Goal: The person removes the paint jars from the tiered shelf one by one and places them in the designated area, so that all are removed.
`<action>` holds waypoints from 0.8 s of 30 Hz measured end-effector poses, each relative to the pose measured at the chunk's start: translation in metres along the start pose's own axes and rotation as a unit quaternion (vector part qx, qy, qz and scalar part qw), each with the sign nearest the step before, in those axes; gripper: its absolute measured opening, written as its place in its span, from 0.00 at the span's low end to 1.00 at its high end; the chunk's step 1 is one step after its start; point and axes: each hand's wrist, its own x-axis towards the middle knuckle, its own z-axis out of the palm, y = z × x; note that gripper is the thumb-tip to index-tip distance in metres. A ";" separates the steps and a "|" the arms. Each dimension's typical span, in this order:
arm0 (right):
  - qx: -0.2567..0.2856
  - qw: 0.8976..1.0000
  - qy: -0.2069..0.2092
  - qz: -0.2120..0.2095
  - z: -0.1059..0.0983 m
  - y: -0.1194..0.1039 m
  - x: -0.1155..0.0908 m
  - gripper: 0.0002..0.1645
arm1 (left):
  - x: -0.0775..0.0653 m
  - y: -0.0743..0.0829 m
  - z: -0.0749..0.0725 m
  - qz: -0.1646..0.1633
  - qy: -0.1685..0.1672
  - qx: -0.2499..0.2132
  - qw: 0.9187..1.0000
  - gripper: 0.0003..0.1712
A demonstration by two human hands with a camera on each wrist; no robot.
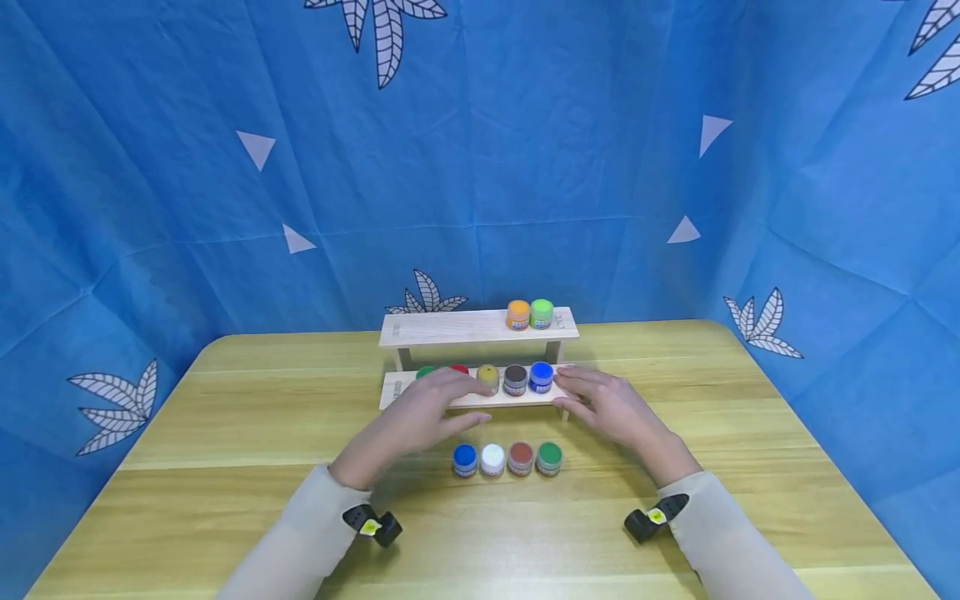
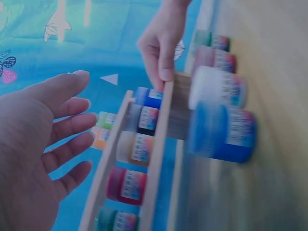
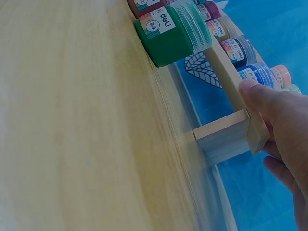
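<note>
A two-tier wooden rack (image 1: 450,328) stands on the table. My right hand (image 1: 611,406) grips the right end of its lower shelf, thumb on the front edge beside a blue paint jar (image 1: 541,377). My left hand (image 1: 423,414) hovers before the left part of that shelf, fingers apart and holding nothing; in the left wrist view its palm faces the rack. The lower shelf also bears a dark brown jar (image 1: 515,380), a yellow jar (image 1: 487,377), a red jar (image 2: 127,186) and a green jar (image 2: 117,220), the last two partly hidden by my left hand in the head view.
On the upper shelf sit an orange jar (image 1: 518,315) and a light green jar (image 1: 542,314). In front of the rack, a row holds a blue jar (image 1: 465,460), white jar (image 1: 492,460), reddish-brown jar (image 1: 521,458) and green jar (image 1: 549,459). Blue cloth (image 1: 480,167) hangs behind the table (image 1: 262,400).
</note>
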 end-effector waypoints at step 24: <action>0.001 1.000 0.007 -0.014 0.003 0.004 0.002 0.27 | 0.091 -0.005 -0.015 -0.026 0.070 0.066 0.995 0.27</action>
